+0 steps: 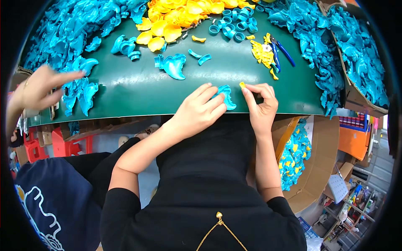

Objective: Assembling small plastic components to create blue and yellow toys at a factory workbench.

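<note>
Your left hand (201, 108) is gripping a curved blue piece (228, 98) at the near edge of the green table (134, 96); its fingers are covering the piece's left side, and its thumb is being hidden. Your right hand (263, 100) is pinching a small yellow piece (242, 85) between thumb and forefinger, just beside the blue one; the fingertips are hiding part of it. At your left, a co-worker's hand (46, 85) is appearing blurred near loose blue parts, so you cannot be telling its grip. The far yellow heap (184, 14) is being cut off by the upper rim, and the right-hand carton (320, 167) is partly hiding its blue and yellow contents. The co-worker's navy top (58, 201) is bearing white line work, possibly lettering; items on the lower-right shelving (351, 215) are showing too small for reading labels
</note>
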The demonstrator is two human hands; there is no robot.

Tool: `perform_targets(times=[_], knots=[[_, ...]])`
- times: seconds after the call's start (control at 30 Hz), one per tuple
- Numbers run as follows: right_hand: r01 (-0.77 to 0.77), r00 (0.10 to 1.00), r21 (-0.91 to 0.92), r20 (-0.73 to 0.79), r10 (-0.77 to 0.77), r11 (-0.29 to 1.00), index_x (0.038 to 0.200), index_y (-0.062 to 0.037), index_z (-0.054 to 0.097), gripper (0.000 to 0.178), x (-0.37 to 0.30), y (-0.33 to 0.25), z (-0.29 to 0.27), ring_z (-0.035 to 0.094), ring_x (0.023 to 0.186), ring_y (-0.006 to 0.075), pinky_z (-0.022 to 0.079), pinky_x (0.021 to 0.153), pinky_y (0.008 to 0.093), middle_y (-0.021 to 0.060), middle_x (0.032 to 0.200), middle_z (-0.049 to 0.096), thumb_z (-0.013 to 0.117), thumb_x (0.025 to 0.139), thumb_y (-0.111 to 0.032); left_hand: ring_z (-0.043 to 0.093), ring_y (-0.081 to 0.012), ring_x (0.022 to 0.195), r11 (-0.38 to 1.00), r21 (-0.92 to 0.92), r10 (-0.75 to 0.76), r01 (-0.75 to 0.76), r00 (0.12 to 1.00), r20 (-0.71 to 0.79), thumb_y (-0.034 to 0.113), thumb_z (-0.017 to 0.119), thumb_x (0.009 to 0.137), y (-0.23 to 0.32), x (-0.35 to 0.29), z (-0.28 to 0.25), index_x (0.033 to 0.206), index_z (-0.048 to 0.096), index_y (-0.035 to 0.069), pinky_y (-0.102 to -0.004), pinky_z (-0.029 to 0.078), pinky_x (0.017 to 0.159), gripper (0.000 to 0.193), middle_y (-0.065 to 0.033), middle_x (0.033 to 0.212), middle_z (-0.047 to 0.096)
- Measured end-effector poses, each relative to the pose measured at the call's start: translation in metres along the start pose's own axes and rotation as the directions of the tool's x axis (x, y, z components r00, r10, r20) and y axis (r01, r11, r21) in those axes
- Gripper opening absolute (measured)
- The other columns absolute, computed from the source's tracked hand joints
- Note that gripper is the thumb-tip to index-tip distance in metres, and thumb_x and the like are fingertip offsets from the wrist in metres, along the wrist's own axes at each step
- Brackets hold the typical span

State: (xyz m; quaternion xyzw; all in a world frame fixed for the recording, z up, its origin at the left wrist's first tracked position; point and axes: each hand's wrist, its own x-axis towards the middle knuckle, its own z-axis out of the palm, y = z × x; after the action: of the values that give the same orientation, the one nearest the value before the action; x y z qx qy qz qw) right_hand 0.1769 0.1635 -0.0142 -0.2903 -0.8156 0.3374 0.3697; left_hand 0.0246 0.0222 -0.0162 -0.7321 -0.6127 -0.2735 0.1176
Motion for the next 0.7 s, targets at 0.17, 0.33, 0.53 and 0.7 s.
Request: perform_targets(times=[0.17,0.33,0.53,0.7], knots=[[0.046,0.997,-0.019,0.066,-0.044,0.999,0.086,-0.0026,0.073,0.01,-0.014,-0.007,0.008,0.055,0.074,0.0188,0.043,0.068,0.0301,0.0055,0.074,0.063,0.079,0.079,0.0,0.063,-0.0293,0.099,0.995,-0.054,-0.088,0.087,0.996,-0.021,0.004,0.07,0.072,0.009,0.005,0.006,0.091,0.064,0.001,-0.0359,0.058,0.08,0.02,-0.0105,0.104,0.065],[0.091,0.996,-0.032,0.014,-0.091,0.995,0.085,-0.0023,0.073,0.011,-0.014,-0.009,0.011,0.055,0.074,0.0194,0.044,0.068,0.0303,0.0059,0.074,0.063,0.08,0.077,0.0,0.063,-0.0293,0.1,0.995,-0.044,-0.089,0.088,0.996,-0.024,0.003,0.069,0.071,0.01,0.004,0.008,0.092,0.065,0.001,-0.0352,0.058,0.077,0.022,-0.0103,0.103,0.065],[0.144,0.988,-0.064,0.06,-0.14,0.987,0.091,-0.0029,0.074,0.014,-0.015,-0.008,0.013,0.056,0.078,0.022,0.045,0.071,0.0325,0.0055,0.076,0.063,0.078,0.078,0.001,0.063,-0.029,0.1,0.995,-0.023,-0.098,0.098,0.995,-0.018,0.003,0.069,0.072,0.011,0.006,0.007,0.093,0.065,0.001,-0.0346,0.058,0.077,0.021,-0.01,0.104,0.065],[0.118,0.981,-0.188,0.177,-0.085,0.975,0.101,-0.0019,0.074,0.015,-0.029,-0.028,0.003,0.055,0.094,0.027,0.046,0.085,0.0376,0.0078,0.093,0.064,0.07,0.086,-0.004,0.062,-0.0288,0.101,0.998,-0.023,-0.06,0.059,0.997,-0.045,0.004,0.069,0.074,0.007,0.003,0.01,0.095,0.065,0.001,-0.0341,0.059,0.077,0.022,-0.0099,0.104,0.065]])
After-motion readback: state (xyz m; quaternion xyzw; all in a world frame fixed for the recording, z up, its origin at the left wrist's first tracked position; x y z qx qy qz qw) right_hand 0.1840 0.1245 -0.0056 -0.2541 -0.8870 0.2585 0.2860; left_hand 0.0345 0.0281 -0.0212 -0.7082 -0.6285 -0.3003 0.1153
